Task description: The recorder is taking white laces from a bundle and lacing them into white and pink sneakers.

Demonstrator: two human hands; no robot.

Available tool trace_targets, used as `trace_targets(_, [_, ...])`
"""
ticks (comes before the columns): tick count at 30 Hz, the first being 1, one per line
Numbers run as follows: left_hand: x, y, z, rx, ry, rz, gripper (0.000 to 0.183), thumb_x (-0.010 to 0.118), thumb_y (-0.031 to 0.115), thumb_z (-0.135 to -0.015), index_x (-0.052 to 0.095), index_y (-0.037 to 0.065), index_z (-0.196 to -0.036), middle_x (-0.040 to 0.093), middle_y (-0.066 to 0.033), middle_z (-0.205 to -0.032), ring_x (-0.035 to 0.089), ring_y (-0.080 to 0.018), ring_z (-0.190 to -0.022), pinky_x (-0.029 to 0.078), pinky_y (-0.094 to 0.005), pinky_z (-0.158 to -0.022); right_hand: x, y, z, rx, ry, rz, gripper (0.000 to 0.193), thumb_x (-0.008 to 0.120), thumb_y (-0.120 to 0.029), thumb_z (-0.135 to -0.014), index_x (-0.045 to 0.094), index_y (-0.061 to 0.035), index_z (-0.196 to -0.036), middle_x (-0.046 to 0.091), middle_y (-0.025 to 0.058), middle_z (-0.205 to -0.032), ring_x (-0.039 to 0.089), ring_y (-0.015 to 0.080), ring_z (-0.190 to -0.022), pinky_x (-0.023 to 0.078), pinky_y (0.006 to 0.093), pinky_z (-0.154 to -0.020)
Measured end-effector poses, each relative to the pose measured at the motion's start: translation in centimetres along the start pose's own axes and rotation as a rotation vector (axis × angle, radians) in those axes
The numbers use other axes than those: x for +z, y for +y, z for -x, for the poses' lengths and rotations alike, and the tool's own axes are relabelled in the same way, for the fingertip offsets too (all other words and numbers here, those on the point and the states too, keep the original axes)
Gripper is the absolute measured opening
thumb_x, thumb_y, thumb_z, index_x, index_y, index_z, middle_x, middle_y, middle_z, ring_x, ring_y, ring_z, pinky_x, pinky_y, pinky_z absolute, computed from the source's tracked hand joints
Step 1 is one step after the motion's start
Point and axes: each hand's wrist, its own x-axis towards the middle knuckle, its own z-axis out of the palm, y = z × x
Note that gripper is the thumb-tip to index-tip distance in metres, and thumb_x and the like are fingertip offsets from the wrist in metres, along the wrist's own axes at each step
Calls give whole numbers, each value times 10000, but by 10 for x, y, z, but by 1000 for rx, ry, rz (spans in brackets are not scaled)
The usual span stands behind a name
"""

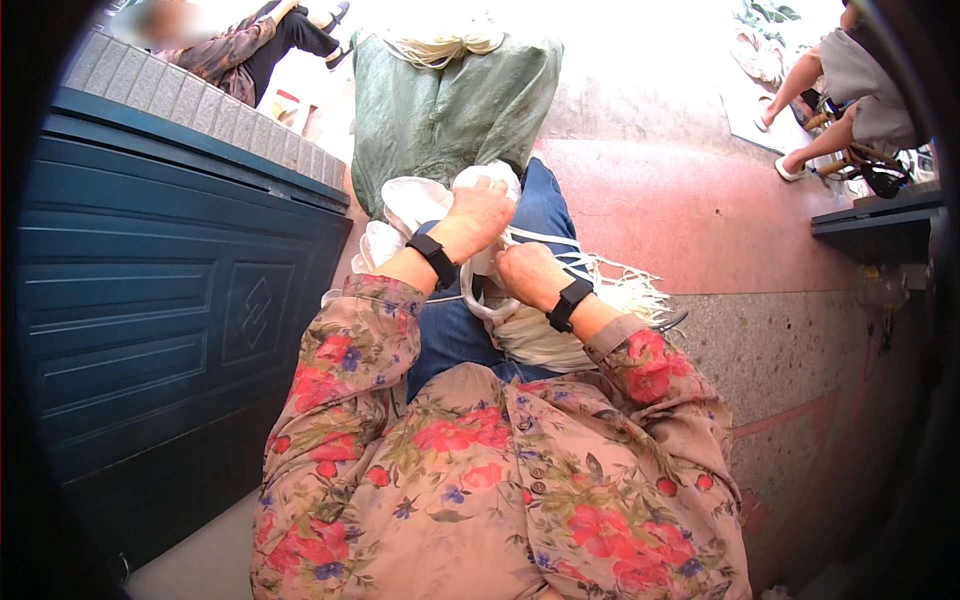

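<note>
Over my lap, my left hand (478, 213) has its fingers closed on bunched white material (413, 199) that looks like soft cloth or thin plastic. Close beside it on the right, my right hand (533, 274) is curled, palm down, at a white strip (545, 237); its fingertips are mostly hidden. A loop of the white material (482, 305) hangs below the hands. Across my right thigh lies a thick bundle of loose whitish strips (545, 335), its loose ends spreading to the right.
Just beyond my knees stands a large green sack (440, 110) with a pale strip bundle (440, 45) on top. A dark blue panelled door (150, 290) is at left. One person sits far left; another person's legs (810, 110) show far right, near a dark ledge (885, 218).
</note>
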Motion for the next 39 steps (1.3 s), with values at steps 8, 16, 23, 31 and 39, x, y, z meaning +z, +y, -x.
trace_targets(8, [18, -11, 12, -311, 373, 685, 158, 503, 81, -721, 596, -16, -803, 577, -187, -826, 569, -319, -774, 454, -376, -687, -4, 12, 3, 1, -3, -153, 180, 495, -152, -761, 562, -25, -653, 568, 176, -588, 589, 313, -573, 463, 400, -522])
trace_targets(16, [18, -15, 27, -345, 478, 715, 165, 497, 52, -716, 600, -21, -822, 591, -195, -797, 563, -339, -798, 445, -393, -729, -2, 8, 4, 39, 60, -168, 137, 544, -129, -679, 589, -21, -606, 588, 174, -610, 603, 303, -602, 478, 386, -558])
trace_targets(23, [18, -9, 36, -390, 328, 687, 170, 504, 2, -688, 572, -18, -842, 581, -195, -811, 550, -349, -813, 441, -404, -730, -3, 8, 3, 65, 19, -150, 147, 540, -139, -681, 588, -23, -604, 587, 170, -608, 604, 300, -602, 479, 384, -557])
trace_targets(31, [24, -14, 39, -220, 415, 506, 267, 543, -15, -657, 542, -8, -923, 566, -155, -770, 547, -293, -725, 452, -353, -645, -3, 11, 5, 64, -7, -167, 188, 515, -160, -729, 582, -17, -627, 584, 180, -613, 599, 312, -606, 472, 394, -561])
trace_targets(39, [20, -29, 60, -801, 217, 1481, 207, 527, 36, -765, 559, -13, -964, 547, -25, -759, 496, -86, -641, 406, -229, -560, -9, 10, 3, 49, -80, -157, 237, 483, -184, -785, 566, -9, -649, 572, 193, -607, 589, 323, -602, 467, 408, -571])
